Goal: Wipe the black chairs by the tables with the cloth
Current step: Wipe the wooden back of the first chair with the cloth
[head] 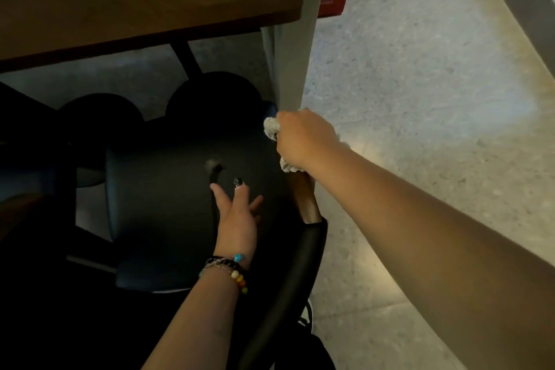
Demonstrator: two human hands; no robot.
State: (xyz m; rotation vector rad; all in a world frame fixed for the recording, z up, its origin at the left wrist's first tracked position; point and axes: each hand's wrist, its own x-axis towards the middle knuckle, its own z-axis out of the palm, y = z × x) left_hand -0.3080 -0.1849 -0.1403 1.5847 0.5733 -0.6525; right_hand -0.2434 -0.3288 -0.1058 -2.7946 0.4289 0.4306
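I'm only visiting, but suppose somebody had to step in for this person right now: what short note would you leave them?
Right hand: grips the bunched cloth at the right edge of the black chair, on the upper end of its wooden armrest.
Left hand: open, fingers spread over the seat, holding nothing.
The chair stands at the wooden table, beside a grey pillar.
Done: cannot tell how much has been wiped; a pale mark shows mid-seat.
Left: probably the seat, the black backrest rim, then any other chairs.
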